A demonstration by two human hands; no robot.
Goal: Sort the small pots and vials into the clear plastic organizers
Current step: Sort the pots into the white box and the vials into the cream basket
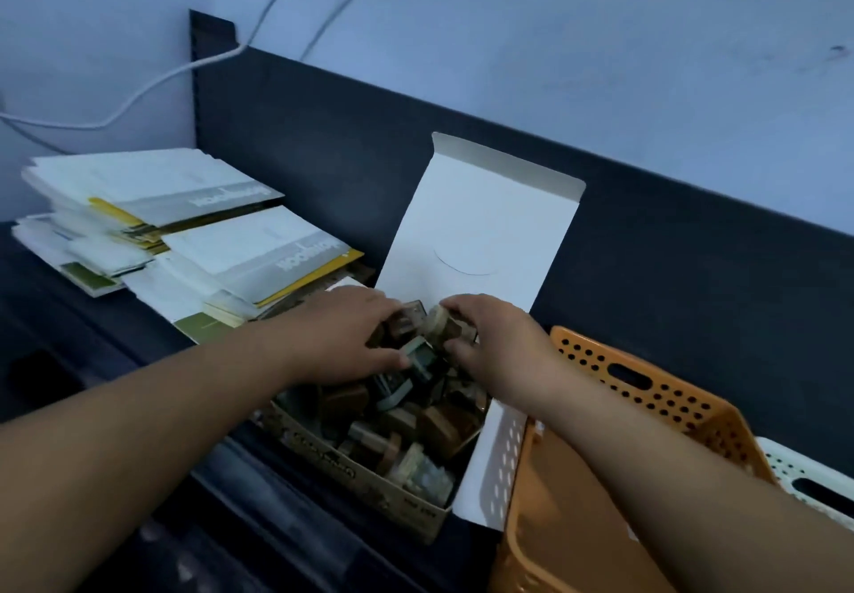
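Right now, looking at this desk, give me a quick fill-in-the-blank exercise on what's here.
1. The white lid of the cardboard box stands ____.
2. The stacked booklets lie to the box's ____.
3. The largest basket in view is coloured ____.
4. The left hand and right hand both reach into the ____.
Missing words: open; left; orange; box.

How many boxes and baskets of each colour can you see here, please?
Cardboard box, lid open: 1
Orange basket: 1
White baskets: 2, one beside the box and one at the far right, if they are separate; the orange one hides what lies between
Total: 4
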